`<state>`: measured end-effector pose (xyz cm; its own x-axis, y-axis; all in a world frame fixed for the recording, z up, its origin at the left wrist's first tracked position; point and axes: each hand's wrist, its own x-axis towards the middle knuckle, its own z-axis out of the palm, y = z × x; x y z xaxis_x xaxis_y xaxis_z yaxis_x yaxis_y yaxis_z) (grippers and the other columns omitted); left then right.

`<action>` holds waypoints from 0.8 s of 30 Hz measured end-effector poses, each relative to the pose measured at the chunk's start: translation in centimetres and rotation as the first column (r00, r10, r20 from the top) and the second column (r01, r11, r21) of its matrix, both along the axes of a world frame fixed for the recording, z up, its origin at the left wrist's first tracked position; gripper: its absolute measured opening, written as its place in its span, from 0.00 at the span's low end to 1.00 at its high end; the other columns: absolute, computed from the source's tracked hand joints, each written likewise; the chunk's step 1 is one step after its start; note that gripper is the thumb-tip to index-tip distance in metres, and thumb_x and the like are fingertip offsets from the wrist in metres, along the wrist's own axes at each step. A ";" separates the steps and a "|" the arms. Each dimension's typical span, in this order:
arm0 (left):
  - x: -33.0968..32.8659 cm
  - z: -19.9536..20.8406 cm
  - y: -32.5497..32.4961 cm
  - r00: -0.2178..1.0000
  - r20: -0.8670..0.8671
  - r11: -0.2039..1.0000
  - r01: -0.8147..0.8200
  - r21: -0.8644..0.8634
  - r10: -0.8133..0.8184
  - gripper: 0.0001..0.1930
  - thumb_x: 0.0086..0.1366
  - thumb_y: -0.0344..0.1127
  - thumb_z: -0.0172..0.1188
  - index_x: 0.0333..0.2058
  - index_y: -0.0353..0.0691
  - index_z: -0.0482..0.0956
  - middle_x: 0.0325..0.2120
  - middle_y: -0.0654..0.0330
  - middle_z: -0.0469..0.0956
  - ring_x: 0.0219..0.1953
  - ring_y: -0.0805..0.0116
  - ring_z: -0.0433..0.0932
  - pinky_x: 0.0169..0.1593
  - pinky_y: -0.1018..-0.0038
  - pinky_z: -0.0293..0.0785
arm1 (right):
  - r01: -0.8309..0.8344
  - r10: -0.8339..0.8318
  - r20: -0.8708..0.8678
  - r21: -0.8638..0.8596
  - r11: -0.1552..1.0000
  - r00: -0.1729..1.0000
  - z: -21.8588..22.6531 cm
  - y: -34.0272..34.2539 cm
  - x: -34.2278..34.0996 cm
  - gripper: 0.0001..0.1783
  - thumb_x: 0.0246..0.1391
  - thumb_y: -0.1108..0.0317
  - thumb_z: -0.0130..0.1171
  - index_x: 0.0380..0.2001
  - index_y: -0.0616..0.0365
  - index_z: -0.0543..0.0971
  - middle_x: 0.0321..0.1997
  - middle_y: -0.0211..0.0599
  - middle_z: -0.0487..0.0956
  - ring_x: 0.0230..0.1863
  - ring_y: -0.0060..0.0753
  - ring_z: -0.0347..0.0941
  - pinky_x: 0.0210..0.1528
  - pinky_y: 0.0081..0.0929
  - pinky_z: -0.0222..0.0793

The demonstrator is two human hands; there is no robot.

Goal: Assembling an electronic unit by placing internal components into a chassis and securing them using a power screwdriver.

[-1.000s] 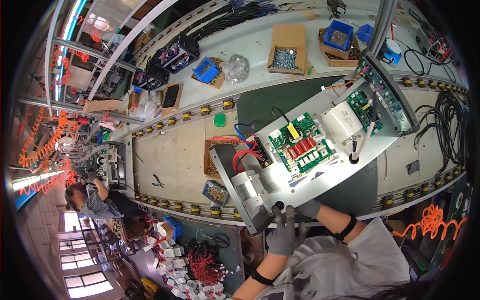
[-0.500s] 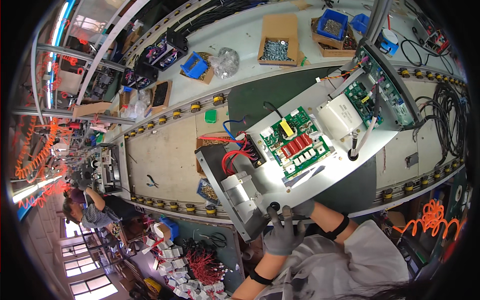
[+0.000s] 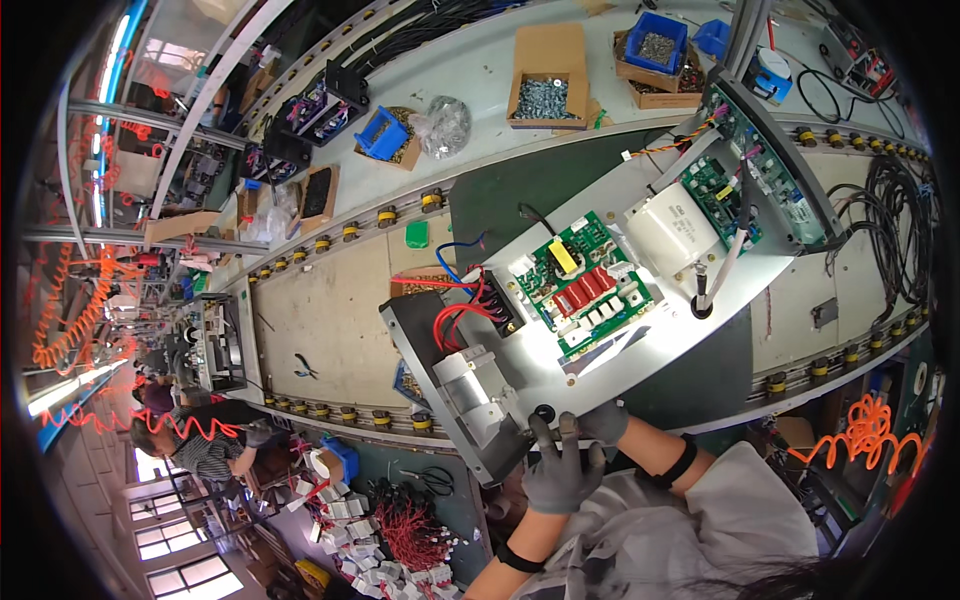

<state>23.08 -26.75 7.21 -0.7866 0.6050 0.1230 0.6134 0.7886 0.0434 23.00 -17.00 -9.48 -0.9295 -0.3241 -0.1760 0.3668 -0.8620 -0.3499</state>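
Note:
A grey metal chassis (image 3: 625, 365) lies slantwise across the line in front of me, with dark end panels. On it are a green circuit board (image 3: 590, 290) with red and yellow parts, a large white block-shaped component (image 3: 672, 230), another green board (image 3: 785, 190) by the right panel, and a silvery block (image 3: 470, 382) near the left panel. My left hand (image 3: 563, 472), in a grey glove, has its fingers apart, their tips at the chassis's near edge beside a black grommet (image 3: 544, 411). My right hand (image 3: 606, 422), also gloved, is at the same edge; its fingers are mostly hidden.
Rollers (image 3: 385, 216) line both sides of the conveyor. Beyond stand a cardboard box of screws (image 3: 548, 98) and blue bins (image 3: 655, 45). Pliers (image 3: 306, 366) lie to the left. Black cables (image 3: 885, 235) coil at right. White-and-red wired parts (image 3: 400, 540) are piled lower left. A co-worker (image 3: 200, 450) is far left.
The view has shifted slightly. My hands stay at the chassis's near edge with little change. At far left, the co-worker's arm has come down and toward the near side.

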 end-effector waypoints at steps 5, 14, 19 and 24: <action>0.1 0.3 0.4 0.999 0.026 1.000 -0.028 -0.011 0.029 0.34 0.50 0.51 0.58 0.53 0.35 0.67 0.49 0.27 0.64 0.17 0.61 0.79 0.14 0.77 0.70 | -0.007 0.100 0.167 -0.481 0.877 0.981 5.7 2.4 -0.8 0.26 0.62 0.63 0.39 0.61 0.60 0.55 0.61 0.46 0.62 0.60 0.39 0.62 0.61 0.37 0.60; -0.4 0.4 0.2 0.999 -0.038 1.000 -0.019 -0.001 0.019 0.31 0.46 0.49 0.59 0.47 0.34 0.71 0.50 0.28 0.64 0.21 0.60 0.80 0.15 0.77 0.71 | 0.323 0.104 -0.451 0.764 0.559 0.886 3.5 -0.4 -0.7 0.25 0.56 0.70 0.49 0.58 0.58 0.60 0.56 0.40 0.67 0.54 0.34 0.66 0.56 0.32 0.65; -0.2 0.7 0.1 0.999 -0.014 0.999 -0.046 -0.025 0.046 0.30 0.47 0.48 0.59 0.48 0.37 0.71 0.50 0.32 0.66 0.21 0.61 0.80 0.16 0.78 0.71 | 0.479 0.006 -0.530 0.772 0.418 0.848 4.1 -0.3 -0.4 0.23 0.51 0.70 0.57 0.51 0.59 0.68 0.49 0.40 0.72 0.46 0.35 0.72 0.46 0.30 0.70; 0.1 1.3 0.3 0.991 0.049 0.992 -0.122 -0.030 0.123 0.28 0.50 0.45 0.58 0.49 0.37 0.70 0.51 0.34 0.65 0.22 0.56 0.80 0.20 0.75 0.74 | 0.471 -0.100 -0.480 0.763 0.442 0.872 4.3 1.2 0.0 0.21 0.47 0.67 0.60 0.47 0.57 0.73 0.44 0.40 0.76 0.43 0.36 0.74 0.45 0.33 0.70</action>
